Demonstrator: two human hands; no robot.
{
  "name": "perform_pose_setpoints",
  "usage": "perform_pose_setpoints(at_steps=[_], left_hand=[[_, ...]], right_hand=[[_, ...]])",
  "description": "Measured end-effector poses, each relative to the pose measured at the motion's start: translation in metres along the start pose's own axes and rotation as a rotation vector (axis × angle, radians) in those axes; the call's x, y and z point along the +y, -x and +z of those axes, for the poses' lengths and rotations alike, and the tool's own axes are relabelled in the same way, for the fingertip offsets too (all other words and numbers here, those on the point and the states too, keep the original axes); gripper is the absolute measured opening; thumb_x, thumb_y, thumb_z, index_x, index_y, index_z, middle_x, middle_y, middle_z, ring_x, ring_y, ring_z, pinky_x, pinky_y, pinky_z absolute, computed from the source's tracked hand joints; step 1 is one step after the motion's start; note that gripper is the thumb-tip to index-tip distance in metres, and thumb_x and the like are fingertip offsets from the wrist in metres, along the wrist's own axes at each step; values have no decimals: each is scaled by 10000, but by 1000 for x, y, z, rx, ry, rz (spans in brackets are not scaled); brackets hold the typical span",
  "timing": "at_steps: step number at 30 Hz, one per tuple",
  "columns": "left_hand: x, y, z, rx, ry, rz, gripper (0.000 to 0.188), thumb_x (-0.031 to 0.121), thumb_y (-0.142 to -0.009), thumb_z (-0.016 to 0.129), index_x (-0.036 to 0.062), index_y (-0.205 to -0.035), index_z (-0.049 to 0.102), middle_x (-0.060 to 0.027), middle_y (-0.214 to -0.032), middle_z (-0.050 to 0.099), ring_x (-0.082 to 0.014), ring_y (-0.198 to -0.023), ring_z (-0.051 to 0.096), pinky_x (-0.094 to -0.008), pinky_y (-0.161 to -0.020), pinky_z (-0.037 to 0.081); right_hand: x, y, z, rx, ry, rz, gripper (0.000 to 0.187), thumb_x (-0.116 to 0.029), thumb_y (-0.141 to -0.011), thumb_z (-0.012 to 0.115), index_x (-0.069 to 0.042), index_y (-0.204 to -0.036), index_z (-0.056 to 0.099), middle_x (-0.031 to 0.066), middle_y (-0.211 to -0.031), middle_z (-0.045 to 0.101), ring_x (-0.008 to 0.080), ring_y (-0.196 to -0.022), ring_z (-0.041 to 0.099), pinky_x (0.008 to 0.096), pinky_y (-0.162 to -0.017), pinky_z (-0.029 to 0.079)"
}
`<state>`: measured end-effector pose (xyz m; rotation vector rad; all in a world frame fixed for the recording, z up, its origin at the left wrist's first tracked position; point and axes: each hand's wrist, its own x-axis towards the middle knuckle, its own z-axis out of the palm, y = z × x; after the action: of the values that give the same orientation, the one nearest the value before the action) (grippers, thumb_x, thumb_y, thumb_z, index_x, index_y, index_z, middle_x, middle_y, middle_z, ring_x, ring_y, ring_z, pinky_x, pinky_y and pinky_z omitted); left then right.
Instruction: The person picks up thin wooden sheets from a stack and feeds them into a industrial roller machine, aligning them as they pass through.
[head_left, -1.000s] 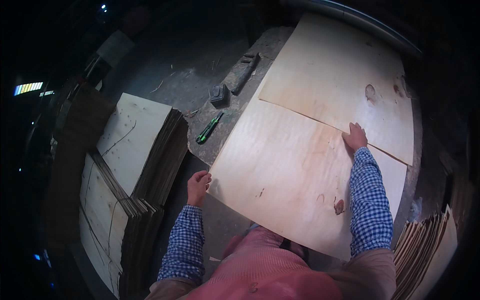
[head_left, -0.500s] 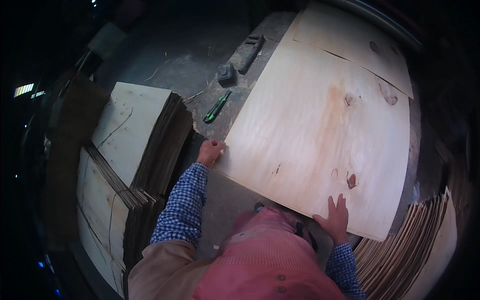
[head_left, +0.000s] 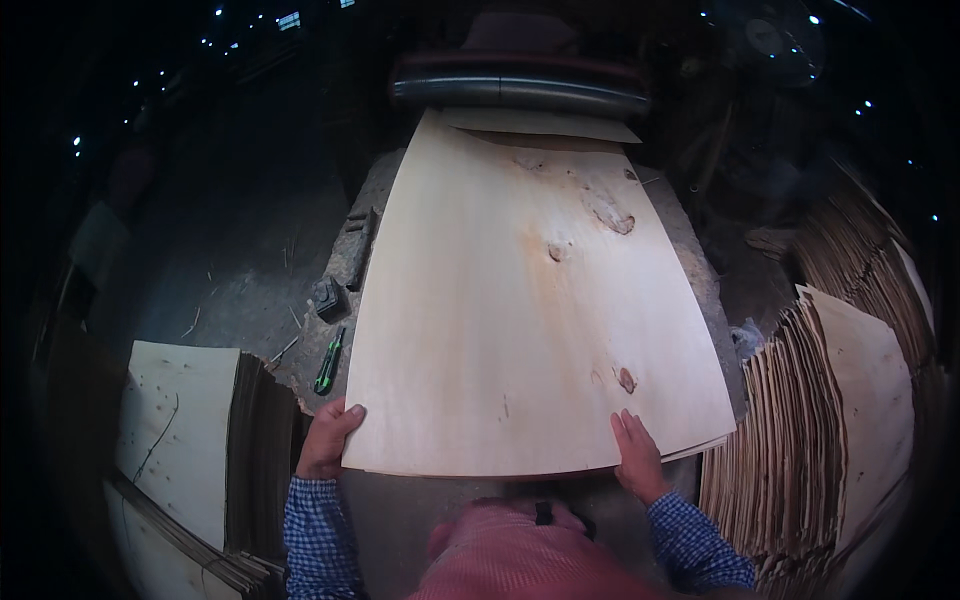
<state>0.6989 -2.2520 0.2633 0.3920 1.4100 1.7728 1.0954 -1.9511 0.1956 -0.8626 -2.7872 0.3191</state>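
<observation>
A large pale wood veneer sheet with brown knots lies on a worn table, its far end close to a dark metal roller. My left hand grips its near left corner, thumb on top and the other fingers mostly hidden. At the near edge, right of the middle, my right hand has its fingers on top of the sheet; its thumb is hidden. More veneer shows beneath at the near right corner. Another sheet lies at the far end by the roller.
On the table's left side are a green and black utility knife, a dark block and a long dark tool. Veneer stacks stand at the left and right, with another bundle farther right.
My view has swung to face the roller. The top sheet has shifted toward the roller, over the seam with the far sheet. My left thumb now lies on its corner; my right fingers are closer together.
</observation>
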Motion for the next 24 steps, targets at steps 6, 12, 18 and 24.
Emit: perform_pose_setpoints(at_steps=[6,12,18,24], left_hand=[[-63,37,-57,184,-164,-150,297,110,-941,580,-56,-1178,644,-108,-1058,713,-172,-908,682,-319,-839,539],[-109,-13,-92,244,-299,-109,206,177,-911,647,-22,-907,701,-22,-789,679,-96,-688,600,-276,-641,481],[-181,-13,-128,536,-651,-38,283,229,-933,619,-17,-815,693,-10,-730,640,-126,-668,590,-289,-633,483],[-233,32,-16,213,618,-291,397,547,-958,590,215,-741,560,38,-553,405,-135,-486,410,-260,-421,313]], right_hand=[[-28,58,-3,16,80,-43,728,-113,-700,655,-21,-1402,490,259,-1435,447,506,-1284,438,594,-1029,380],[-9,18,40,-67,168,-50,785,-145,-685,709,-48,-1425,466,230,-1469,411,482,-1346,377,584,-1051,363],[2,-4,58,-63,132,-119,769,-255,-706,747,-75,-1407,488,215,-1453,431,462,-1314,412,532,-1036,399],[91,-7,39,-177,-81,-47,663,-487,-902,641,-120,-1434,490,65,-1520,442,303,-1434,359,496,-1138,310]])
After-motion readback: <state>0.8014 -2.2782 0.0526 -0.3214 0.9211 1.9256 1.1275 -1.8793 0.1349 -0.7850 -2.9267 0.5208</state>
